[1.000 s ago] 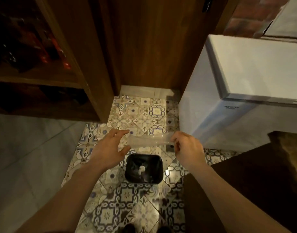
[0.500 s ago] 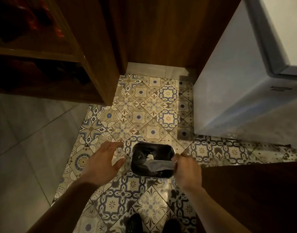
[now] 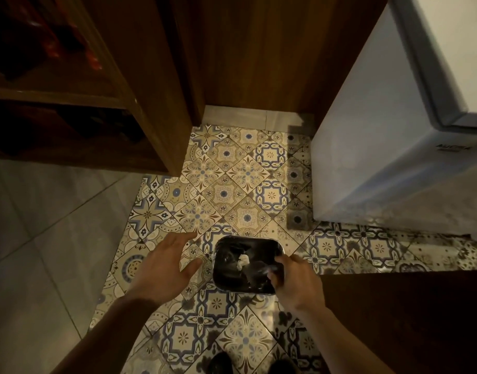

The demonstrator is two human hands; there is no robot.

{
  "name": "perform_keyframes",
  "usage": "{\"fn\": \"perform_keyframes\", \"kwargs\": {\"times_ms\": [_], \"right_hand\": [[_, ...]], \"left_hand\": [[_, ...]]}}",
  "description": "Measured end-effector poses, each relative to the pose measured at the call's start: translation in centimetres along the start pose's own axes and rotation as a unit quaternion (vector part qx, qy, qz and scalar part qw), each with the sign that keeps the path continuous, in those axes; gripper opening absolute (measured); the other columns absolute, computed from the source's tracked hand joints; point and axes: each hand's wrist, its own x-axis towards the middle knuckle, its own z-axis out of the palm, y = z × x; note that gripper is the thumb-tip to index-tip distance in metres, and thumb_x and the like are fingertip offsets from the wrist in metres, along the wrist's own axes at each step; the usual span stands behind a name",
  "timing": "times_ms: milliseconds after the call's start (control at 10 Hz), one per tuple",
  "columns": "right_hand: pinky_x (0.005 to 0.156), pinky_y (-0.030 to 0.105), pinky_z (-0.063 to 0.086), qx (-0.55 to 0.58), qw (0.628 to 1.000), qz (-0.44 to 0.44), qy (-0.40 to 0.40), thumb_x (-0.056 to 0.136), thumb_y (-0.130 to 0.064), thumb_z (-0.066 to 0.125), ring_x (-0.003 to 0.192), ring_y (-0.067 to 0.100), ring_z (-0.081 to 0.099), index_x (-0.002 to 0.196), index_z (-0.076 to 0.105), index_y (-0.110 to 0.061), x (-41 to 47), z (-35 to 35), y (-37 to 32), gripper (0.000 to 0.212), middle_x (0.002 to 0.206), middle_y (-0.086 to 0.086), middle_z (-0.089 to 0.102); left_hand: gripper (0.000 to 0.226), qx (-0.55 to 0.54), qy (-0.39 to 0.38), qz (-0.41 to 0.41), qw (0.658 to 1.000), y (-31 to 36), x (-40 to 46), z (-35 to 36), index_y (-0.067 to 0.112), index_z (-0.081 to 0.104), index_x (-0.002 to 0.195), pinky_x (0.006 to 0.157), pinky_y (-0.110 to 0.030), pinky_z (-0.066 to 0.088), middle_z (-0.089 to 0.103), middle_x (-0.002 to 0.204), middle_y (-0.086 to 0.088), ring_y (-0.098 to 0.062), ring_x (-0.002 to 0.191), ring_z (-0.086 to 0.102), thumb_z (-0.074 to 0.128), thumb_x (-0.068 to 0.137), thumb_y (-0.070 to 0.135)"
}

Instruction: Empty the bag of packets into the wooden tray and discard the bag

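A small black-lined bin [image 3: 248,241] stands on the patterned floor tiles, with a crumpled white scrap [image 3: 242,261] inside it. My right hand [image 3: 295,282] hangs over the bin's right rim, its fingers pinched on the clear empty plastic bag [image 3: 260,270], which dangles down into the bin's mouth and is hard to make out against the dark liner. To the left of the bin my left hand [image 3: 164,265] hovers with its fingers spread, holding nothing. The wooden tray and the packets are not in view.
A white chest freezer [image 3: 380,163] stands close on the right. A dark wooden shelf unit [image 3: 70,109] is on the left and a wooden panel [image 3: 245,63] is behind. A dark wooden surface [image 3: 410,325] fills the lower right. My shoes [image 3: 221,364] are just behind the bin.
My left hand let go of the bag and drew aside. My right hand carried the bag down from in front of me into the bin's opening. The view tilted downward.
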Motion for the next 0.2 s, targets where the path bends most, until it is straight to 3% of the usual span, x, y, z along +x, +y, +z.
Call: {"fn": "perform_keyframes", "kwargs": {"times_ms": [200], "right_hand": [[0.11, 0.04, 0.041, -0.014, 0.998, -0.061, -0.022, 0.098, -0.052, 0.049, 0.138, 0.024, 0.04, 0.151, 0.035, -0.026, -1.1, -5.8, -1.4, 0.06, 0.15, 0.002, 0.044]], "left_hand": [[0.065, 0.009, 0.035, 0.024, 0.999, 2.4, -0.2, -3.5, 0.036, 0.036, 0.149, 0.108, -0.043, 0.045, 0.045, 0.152, 0.005, -0.018, 0.138, 0.044, 0.061, 0.091, 0.051]]}}
